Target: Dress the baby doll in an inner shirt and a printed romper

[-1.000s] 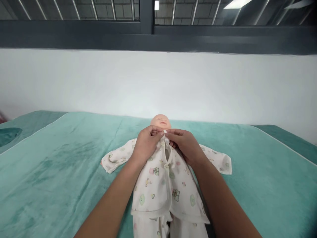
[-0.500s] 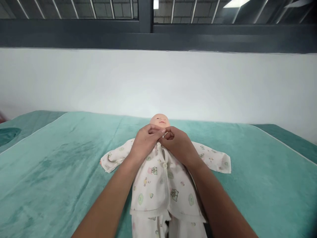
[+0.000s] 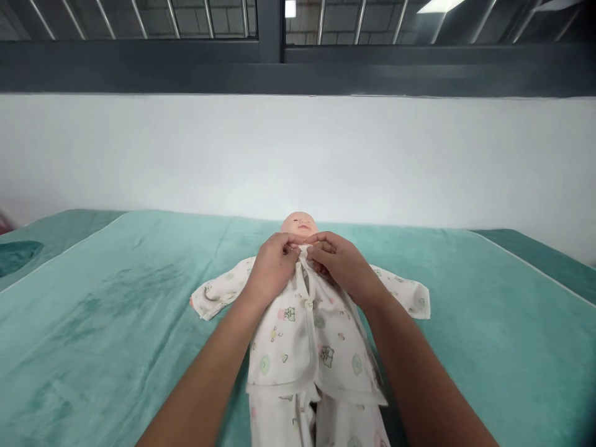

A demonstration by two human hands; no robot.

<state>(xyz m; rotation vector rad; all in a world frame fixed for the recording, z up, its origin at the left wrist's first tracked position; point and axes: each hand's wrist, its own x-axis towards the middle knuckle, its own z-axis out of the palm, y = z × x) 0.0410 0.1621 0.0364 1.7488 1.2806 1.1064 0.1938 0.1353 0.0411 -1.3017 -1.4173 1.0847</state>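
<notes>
A baby doll [image 3: 298, 222] lies on its back, its head toward the wall. It wears a white printed jacket [image 3: 288, 347] with sleeves spread to both sides, and matching trousers [image 3: 279, 422]. My left hand [image 3: 274, 261] pinches the jacket's collar edge just under the doll's chin. Opposite it, my right hand [image 3: 342, 261] pinches the other side of the collar. A button [image 3: 308, 305] shows on the chest, where the front edges meet. Between collar and button the front gapes slightly. My fingers hide part of the neckline.
A green plush cover [image 3: 116, 323] spreads under the doll on both sides. Behind it rises a white wall [image 3: 298, 149], below a dark window frame [image 3: 186, 68] with metal bars. A darker green fold [image 3: 18, 256] lies at the far left.
My hands have moved slightly apart at the collar, the right one shifting to the right. More of the white neckline shows between them. The doll keeps its place.
</notes>
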